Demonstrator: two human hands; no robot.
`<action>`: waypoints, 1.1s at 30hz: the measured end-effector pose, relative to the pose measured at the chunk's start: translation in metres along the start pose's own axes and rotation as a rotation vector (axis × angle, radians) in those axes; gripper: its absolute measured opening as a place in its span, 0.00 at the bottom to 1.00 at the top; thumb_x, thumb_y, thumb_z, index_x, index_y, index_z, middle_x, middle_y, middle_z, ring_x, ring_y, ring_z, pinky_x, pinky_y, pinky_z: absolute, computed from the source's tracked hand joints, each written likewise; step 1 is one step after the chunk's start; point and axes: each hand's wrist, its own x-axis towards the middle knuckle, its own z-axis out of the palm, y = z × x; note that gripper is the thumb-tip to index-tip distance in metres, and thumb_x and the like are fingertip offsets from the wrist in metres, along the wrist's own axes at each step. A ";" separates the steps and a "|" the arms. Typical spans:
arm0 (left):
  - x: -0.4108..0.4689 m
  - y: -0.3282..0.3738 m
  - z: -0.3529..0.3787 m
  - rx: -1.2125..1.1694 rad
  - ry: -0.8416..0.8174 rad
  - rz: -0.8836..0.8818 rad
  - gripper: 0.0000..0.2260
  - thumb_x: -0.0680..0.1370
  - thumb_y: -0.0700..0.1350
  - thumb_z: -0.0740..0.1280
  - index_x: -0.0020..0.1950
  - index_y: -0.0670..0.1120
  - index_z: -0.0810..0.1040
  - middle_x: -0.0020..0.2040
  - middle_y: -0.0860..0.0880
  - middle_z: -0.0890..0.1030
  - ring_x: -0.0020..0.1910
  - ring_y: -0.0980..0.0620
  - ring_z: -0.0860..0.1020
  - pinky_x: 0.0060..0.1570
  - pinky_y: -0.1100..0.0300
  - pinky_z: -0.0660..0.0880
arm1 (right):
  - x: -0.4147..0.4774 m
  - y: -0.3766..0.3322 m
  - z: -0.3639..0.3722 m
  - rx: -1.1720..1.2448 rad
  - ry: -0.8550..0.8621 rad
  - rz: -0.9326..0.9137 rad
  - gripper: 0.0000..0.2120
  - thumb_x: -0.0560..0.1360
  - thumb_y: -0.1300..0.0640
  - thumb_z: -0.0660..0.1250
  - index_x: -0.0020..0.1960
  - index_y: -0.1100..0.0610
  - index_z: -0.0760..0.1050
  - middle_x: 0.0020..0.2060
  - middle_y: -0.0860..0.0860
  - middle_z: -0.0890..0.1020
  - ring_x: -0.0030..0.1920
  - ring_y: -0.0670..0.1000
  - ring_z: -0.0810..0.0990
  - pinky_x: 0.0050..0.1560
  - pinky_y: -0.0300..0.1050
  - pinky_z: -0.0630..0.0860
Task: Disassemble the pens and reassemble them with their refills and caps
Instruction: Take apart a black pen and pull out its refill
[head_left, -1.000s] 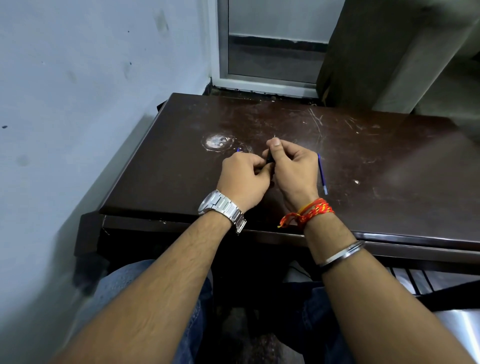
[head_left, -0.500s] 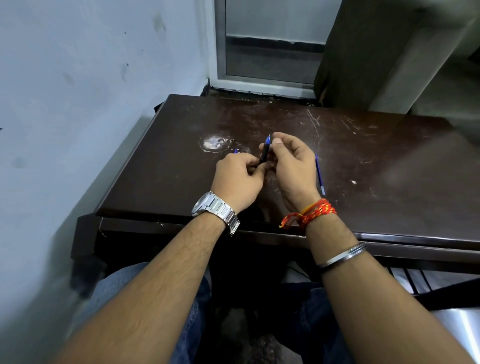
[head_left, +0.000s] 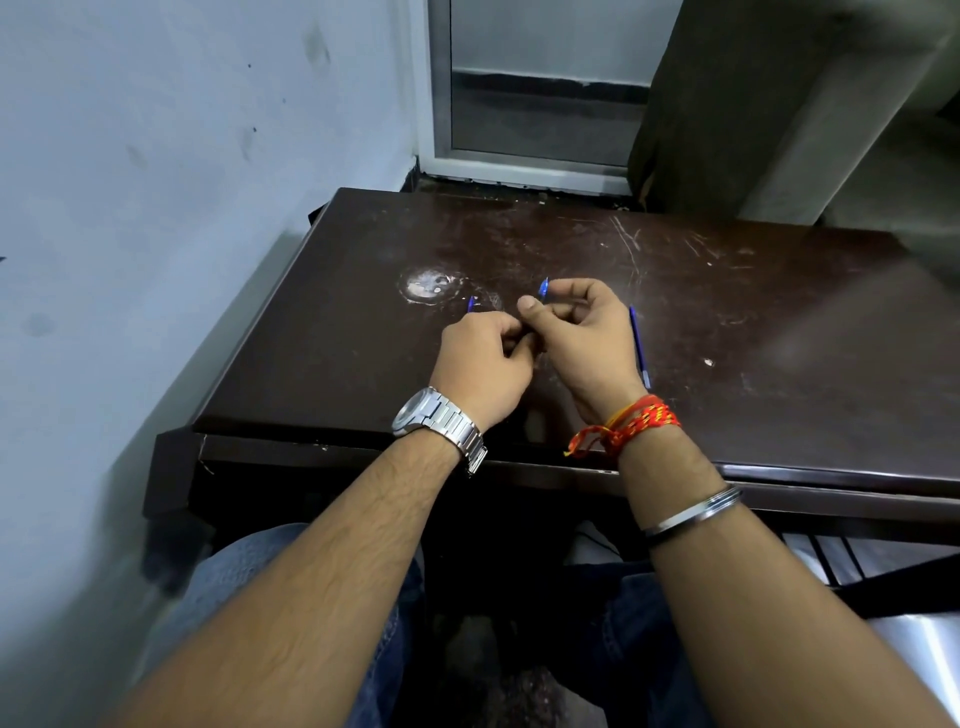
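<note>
Since a moment ago right hand (head_left: 576, 332) has tipped its blue pen piece (head_left: 543, 287) up, fingers pinched shut on it; left hand (head_left: 480, 358) grips another. Spare refill (head_left: 638, 343) lies on tabletop (head_left: 779, 322), right of centre. I'd keep parts lined up, push gently

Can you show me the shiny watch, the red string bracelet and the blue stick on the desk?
wristwatch (head_left: 415, 414): head view, its case.
red thread bracelet (head_left: 636, 423): head view, the wrapped band.
blue refill (head_left: 638, 345): head view, mid-shaft.

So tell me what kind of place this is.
Probably a plain indoor room corner, not a workshop: a scratched dark wooden table against a marked painted wall, beside a metal-framed glass panel.
</note>
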 end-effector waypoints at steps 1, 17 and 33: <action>0.000 0.000 -0.001 -0.011 0.006 -0.001 0.07 0.74 0.44 0.70 0.35 0.49 0.82 0.29 0.55 0.81 0.29 0.63 0.78 0.27 0.75 0.67 | 0.001 -0.001 0.001 0.044 -0.003 0.008 0.10 0.76 0.63 0.70 0.54 0.57 0.72 0.38 0.53 0.83 0.33 0.49 0.80 0.28 0.43 0.77; 0.000 0.001 -0.004 -0.011 -0.019 -0.013 0.06 0.74 0.44 0.70 0.37 0.51 0.82 0.31 0.55 0.82 0.32 0.62 0.81 0.32 0.73 0.73 | -0.001 -0.008 0.000 0.080 0.020 0.029 0.16 0.77 0.59 0.70 0.61 0.59 0.68 0.38 0.51 0.82 0.30 0.44 0.79 0.29 0.39 0.77; -0.001 0.001 -0.004 0.007 -0.036 -0.023 0.07 0.74 0.43 0.68 0.37 0.47 0.82 0.31 0.53 0.82 0.31 0.56 0.80 0.33 0.68 0.74 | -0.004 -0.008 -0.004 -0.025 -0.025 0.023 0.22 0.72 0.59 0.75 0.59 0.58 0.66 0.37 0.52 0.79 0.28 0.43 0.78 0.26 0.37 0.75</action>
